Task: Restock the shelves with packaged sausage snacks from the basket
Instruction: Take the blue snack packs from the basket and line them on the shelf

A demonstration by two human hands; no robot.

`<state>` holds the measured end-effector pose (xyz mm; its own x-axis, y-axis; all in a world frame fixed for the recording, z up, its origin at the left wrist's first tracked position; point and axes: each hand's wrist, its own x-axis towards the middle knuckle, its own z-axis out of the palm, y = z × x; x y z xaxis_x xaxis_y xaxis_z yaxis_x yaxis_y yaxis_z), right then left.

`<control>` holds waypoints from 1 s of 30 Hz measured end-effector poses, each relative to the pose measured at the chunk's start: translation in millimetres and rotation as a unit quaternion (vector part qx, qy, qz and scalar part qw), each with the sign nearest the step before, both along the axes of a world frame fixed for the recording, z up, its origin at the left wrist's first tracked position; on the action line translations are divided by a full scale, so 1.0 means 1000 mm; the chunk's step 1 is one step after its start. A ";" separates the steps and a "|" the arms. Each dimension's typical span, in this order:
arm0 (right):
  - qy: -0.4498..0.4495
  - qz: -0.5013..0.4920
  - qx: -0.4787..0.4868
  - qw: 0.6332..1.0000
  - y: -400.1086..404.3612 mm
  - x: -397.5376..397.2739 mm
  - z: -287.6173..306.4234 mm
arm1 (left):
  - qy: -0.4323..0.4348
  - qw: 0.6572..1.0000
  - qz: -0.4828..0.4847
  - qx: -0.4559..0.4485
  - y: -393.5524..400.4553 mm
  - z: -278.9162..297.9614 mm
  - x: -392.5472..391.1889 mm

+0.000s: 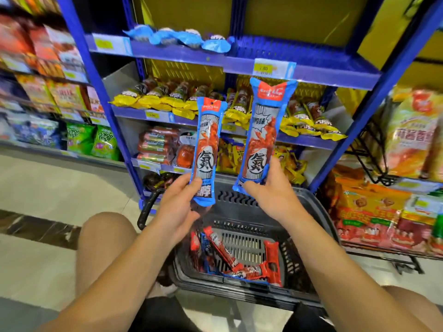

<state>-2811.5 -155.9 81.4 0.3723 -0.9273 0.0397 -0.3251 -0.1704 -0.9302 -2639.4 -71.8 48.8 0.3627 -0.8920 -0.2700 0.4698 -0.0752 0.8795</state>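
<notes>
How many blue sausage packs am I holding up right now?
2: one blue pack gripped at its bottom end by the left hand, the other blue pack by the right hand. Both upright above the basket.

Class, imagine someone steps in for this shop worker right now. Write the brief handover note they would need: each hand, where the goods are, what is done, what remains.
Left hand: grips the bottom end of one blue sausage pack, held upright.
Right hand: grips the bottom end of a second blue pack, also upright.
Both packs are raised above the basket, in front of the blue shelves.
Top shelf: a row of blue packs lies on its left part, so that is probably where these two go.
Done: two packs are out of the basket.
Left: shelve both, then the red packs lying in the basket.
</notes>
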 end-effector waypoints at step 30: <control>-0.059 0.035 -0.003 0.998 -0.121 0.207 0.166 | -0.161 0.967 0.192 -0.038 -0.116 0.207 0.249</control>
<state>-2604.6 -277.2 247.4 0.4286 -0.8988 0.0922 -0.2007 -0.1942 -0.9602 -2390.1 -187.8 256.1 0.7251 -0.6881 -0.0275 0.1512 0.1202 0.9812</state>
